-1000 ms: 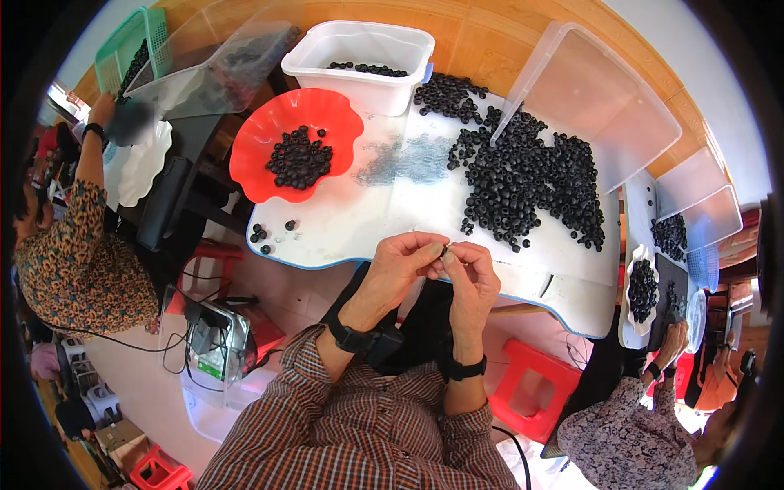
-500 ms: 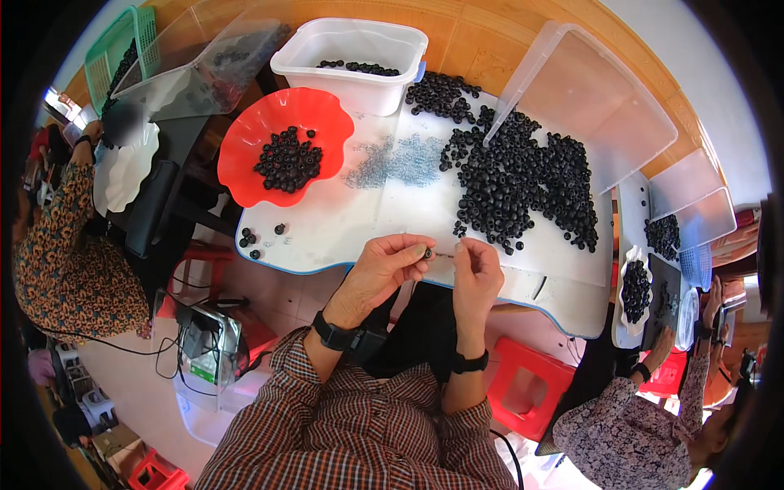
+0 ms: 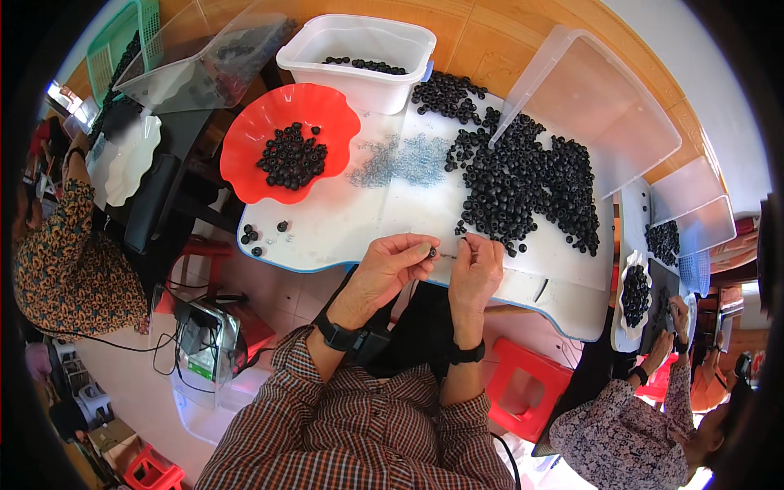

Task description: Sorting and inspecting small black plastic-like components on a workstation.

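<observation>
Black, a bead [image 3: 432, 253] sits pinched in the left hand [image 3: 377, 269], over the near edge of the white counter [image 3: 318, 224]. The right hand [image 3: 476, 278] is just beside it, thumb and fingertips drawn together; whether they grip anything is too small to tell. Far left, a red bowl [image 3: 238, 151] holds more beads; behind it stands a white tub [image 3: 351, 86]. Clear bits [image 3: 418, 161] lie mid-counter, left of a big bead pile [image 3: 502, 192].
</observation>
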Action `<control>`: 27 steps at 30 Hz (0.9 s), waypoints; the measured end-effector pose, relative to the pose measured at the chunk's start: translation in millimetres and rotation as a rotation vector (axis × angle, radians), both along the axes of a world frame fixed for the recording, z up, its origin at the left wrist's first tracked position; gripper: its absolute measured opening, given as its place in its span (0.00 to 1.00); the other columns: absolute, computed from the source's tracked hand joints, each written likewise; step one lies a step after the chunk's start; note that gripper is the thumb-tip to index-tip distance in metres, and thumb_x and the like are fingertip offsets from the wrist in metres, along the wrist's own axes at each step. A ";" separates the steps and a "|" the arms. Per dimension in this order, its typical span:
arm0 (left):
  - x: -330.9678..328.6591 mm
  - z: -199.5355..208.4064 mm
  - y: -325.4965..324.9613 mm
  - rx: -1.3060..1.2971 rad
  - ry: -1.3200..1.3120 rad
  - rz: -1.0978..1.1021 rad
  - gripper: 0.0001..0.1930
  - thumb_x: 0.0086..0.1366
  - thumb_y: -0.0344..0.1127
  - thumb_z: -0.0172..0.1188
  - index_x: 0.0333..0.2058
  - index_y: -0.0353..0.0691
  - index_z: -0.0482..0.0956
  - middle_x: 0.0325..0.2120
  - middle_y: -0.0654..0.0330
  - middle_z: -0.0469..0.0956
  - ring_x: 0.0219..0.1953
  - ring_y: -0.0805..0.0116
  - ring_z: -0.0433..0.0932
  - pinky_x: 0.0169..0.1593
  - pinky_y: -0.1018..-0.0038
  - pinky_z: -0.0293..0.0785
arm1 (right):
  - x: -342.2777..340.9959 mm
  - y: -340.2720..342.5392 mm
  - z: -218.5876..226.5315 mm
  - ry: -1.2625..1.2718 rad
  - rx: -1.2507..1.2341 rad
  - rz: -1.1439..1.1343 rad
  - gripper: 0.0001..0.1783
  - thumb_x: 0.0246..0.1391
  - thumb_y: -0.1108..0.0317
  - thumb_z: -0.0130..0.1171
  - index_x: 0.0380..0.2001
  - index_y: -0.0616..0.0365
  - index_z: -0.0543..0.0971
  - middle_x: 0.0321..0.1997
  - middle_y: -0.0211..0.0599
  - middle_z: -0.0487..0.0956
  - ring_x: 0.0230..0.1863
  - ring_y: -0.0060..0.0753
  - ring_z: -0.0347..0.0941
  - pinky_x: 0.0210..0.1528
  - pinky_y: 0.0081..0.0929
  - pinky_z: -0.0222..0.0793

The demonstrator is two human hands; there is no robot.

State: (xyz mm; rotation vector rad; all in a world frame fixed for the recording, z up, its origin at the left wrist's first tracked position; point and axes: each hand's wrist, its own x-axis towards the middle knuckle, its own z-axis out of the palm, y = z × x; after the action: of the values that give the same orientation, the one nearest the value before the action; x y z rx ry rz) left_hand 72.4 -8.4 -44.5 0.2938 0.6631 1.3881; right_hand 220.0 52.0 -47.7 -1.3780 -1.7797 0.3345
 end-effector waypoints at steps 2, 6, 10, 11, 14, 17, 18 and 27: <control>1.2 1.5 -0.4 -0.002 -0.001 0.017 0.12 0.66 0.30 0.58 0.45 0.29 0.78 0.35 0.55 0.81 0.31 0.75 0.80 0.35 0.82 0.79 | 0.8 -2.3 0.6 0.081 -0.028 0.023 0.06 0.51 0.76 0.61 0.35 0.61 0.79 0.32 0.39 0.75 0.27 0.37 0.74 0.30 0.30 0.71; 5.5 6.6 -0.3 0.005 -0.009 0.050 0.12 0.66 0.30 0.58 0.45 0.29 0.77 0.35 0.56 0.81 0.32 0.75 0.80 0.35 0.82 0.78 | 4.8 -10.7 2.0 0.500 -0.300 0.078 0.06 0.53 0.77 0.61 0.36 0.62 0.79 0.31 0.32 0.77 0.28 0.23 0.73 0.30 0.21 0.69; 9.5 10.1 0.5 0.026 -0.014 0.059 0.12 0.66 0.30 0.58 0.45 0.30 0.78 0.35 0.56 0.81 0.32 0.74 0.79 0.35 0.82 0.78 | 3.0 -22.5 21.6 0.687 -0.419 0.133 0.06 0.56 0.75 0.60 0.38 0.63 0.79 0.31 0.30 0.79 0.29 0.17 0.72 0.31 0.17 0.69; 11.2 10.7 0.6 0.026 -0.002 0.061 0.12 0.66 0.30 0.58 0.45 0.30 0.78 0.34 0.57 0.80 0.33 0.75 0.79 0.35 0.82 0.78 | 1.7 -25.2 26.1 0.668 -0.436 0.148 0.06 0.57 0.75 0.59 0.38 0.63 0.79 0.31 0.30 0.79 0.28 0.16 0.72 0.31 0.16 0.69; 16.1 11.5 1.4 0.039 0.013 0.057 0.11 0.66 0.30 0.57 0.45 0.30 0.78 0.34 0.57 0.80 0.33 0.75 0.79 0.35 0.82 0.78 | -1.2 -30.4 32.3 0.659 -0.444 0.177 0.06 0.57 0.75 0.58 0.39 0.63 0.78 0.31 0.30 0.79 0.28 0.16 0.72 0.32 0.15 0.69; 17.7 15.6 0.1 0.045 0.018 0.043 0.11 0.67 0.29 0.56 0.45 0.30 0.78 0.33 0.58 0.80 0.33 0.74 0.79 0.36 0.81 0.77 | 1.1 -31.6 32.2 0.701 -0.437 0.215 0.07 0.58 0.76 0.58 0.39 0.64 0.78 0.32 0.30 0.79 0.28 0.16 0.73 0.32 0.15 0.70; 17.6 17.1 -0.8 0.038 0.022 0.038 0.11 0.67 0.28 0.55 0.46 0.29 0.77 0.32 0.57 0.79 0.32 0.74 0.78 0.37 0.81 0.76 | 2.1 -31.8 31.9 0.736 -0.440 0.242 0.07 0.58 0.76 0.58 0.39 0.64 0.78 0.32 0.29 0.79 0.28 0.16 0.73 0.32 0.15 0.70; 15.6 17.4 -4.3 0.104 0.033 0.005 0.12 0.67 0.29 0.55 0.46 0.29 0.77 0.34 0.57 0.79 0.33 0.72 0.78 0.38 0.79 0.77 | 8.2 -30.3 37.5 0.839 -0.535 0.315 0.07 0.58 0.75 0.59 0.39 0.64 0.78 0.32 0.29 0.79 0.28 0.15 0.73 0.31 0.13 0.69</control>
State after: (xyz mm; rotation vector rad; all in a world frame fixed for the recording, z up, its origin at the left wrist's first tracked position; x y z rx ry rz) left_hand 88.0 -12.7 -27.2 0.3988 0.6196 1.4276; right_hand 228.2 21.7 -10.2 -1.0297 -1.2054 1.4111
